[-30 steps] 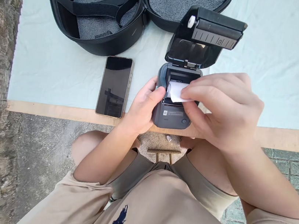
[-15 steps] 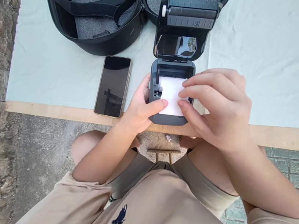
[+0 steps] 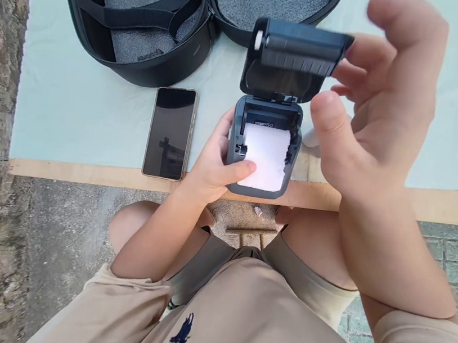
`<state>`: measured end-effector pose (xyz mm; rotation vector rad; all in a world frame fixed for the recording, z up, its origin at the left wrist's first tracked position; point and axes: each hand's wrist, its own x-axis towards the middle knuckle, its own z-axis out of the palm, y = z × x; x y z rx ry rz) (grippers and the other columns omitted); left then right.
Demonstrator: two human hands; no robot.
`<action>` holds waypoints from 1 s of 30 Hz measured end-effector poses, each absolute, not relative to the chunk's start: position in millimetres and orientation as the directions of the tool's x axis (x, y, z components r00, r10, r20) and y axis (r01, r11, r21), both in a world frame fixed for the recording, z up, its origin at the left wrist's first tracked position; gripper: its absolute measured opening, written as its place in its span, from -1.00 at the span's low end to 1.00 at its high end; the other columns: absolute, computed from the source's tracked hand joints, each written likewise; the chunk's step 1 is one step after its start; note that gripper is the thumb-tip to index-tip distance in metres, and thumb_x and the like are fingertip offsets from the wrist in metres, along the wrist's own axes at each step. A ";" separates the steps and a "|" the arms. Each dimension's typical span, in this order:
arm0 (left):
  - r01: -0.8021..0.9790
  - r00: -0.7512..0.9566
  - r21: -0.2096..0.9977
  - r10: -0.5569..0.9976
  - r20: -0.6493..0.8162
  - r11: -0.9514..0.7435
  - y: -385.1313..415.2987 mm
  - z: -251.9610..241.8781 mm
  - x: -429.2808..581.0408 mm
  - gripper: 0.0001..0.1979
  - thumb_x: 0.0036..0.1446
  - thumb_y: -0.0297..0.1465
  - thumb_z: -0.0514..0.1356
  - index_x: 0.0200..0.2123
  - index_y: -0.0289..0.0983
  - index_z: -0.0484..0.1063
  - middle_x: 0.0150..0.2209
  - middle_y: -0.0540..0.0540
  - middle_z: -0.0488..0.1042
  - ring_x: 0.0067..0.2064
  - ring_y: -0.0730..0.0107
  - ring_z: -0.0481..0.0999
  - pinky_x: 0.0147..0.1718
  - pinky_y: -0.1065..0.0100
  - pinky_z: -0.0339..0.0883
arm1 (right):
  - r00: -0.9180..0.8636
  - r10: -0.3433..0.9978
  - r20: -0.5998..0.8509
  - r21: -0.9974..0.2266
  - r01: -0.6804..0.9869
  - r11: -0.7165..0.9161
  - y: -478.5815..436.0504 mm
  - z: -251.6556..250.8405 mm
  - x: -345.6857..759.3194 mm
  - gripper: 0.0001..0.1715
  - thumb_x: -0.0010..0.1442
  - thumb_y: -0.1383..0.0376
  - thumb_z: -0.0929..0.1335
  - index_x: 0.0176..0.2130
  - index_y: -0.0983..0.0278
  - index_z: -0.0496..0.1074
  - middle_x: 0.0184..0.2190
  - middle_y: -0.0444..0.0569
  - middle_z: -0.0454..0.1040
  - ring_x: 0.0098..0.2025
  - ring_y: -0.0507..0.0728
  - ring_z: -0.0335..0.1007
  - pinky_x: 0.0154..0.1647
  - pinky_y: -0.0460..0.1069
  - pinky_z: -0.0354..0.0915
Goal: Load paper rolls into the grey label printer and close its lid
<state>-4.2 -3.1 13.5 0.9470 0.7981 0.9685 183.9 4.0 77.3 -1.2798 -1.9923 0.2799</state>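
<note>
A small dark label printer [image 3: 231, 174] stands at the table's front edge with its lid [image 3: 301, 48] raised. White paper [image 3: 268, 154] lies in its compartment. My left hand [image 3: 217, 164] wraps round the printer's left side, its thumb pressing on the paper. My right hand [image 3: 386, 102] is at the lid's right edge. Its middle fingers reach behind that edge and seem to touch it, while the thumb and index finger are spread apart in front and above. Part of a white object [image 3: 312, 139] shows beside the printer, mostly hidden by my right hand.
A phone [image 3: 170, 132] lies left of the printer, screen up. Behind it, an open black zip case [image 3: 162, 65] with grey foam and straps spreads across the back. A pale cloth [image 3: 71, 109] covers the table up to its bare wooden edge [image 3: 84, 174].
My right hand has left the paper and risen to the lid's right edge. The lid has tipped forward somewhat. My left hand still holds the printer.
</note>
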 end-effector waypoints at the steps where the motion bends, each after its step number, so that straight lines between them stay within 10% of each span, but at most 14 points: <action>1: -0.304 0.354 0.915 0.923 -0.150 0.266 -3.8 13.4 -4.8 -0.21 -0.11 -0.13 0.44 0.18 -0.07 0.23 -0.01 -0.12 0.56 -0.02 0.05 0.61 -0.20 0.24 0.57 | -0.210 0.839 0.503 -0.565 0.655 0.502 4.7 76.5 182.7 -0.59 0.40 0.25 0.19 0.20 0.16 0.20 0.16 0.02 0.40 0.17 0.09 0.39 0.06 0.01 0.39; 6: -0.362 0.333 0.898 0.935 -0.125 0.249 -6.9 13.7 -4.8 -0.31 -0.11 -0.19 0.47 0.09 -0.08 0.30 -0.02 -0.09 0.55 0.07 0.02 0.58 -0.14 0.23 0.55 | -0.253 0.782 0.570 -0.541 0.601 0.589 4.7 70.0 181.6 -0.81 0.36 0.26 0.26 -0.23 0.21 0.45 -0.26 -0.04 0.56 -0.13 0.07 0.49 -0.09 0.01 0.41; 23: -0.405 0.276 0.879 0.950 -0.143 0.250 -13.1 21.1 -0.6 -0.60 0.10 -0.11 0.33 -0.05 -0.12 0.41 -0.23 -0.08 0.54 0.06 0.01 0.59 -0.25 0.23 0.55 | -0.444 0.804 0.395 -0.294 0.768 0.568 -9.1 71.1 178.2 -0.71 0.35 0.16 0.30 0.01 0.21 0.31 0.14 -0.03 0.45 0.01 0.16 0.50 -0.05 0.11 0.23; 30: -0.450 0.239 0.854 0.957 -0.166 0.261 -9.5 20.5 4.5 -0.57 0.19 0.05 0.15 -0.04 -0.09 0.45 -0.06 -0.12 0.58 0.30 0.02 0.40 0.01 0.14 0.55 | -0.418 0.715 0.561 -0.255 0.734 0.630 -3.4 61.2 185.1 -0.70 0.34 0.10 0.31 -0.01 0.17 0.37 0.06 -0.04 0.50 0.04 0.19 0.47 -0.01 0.12 0.20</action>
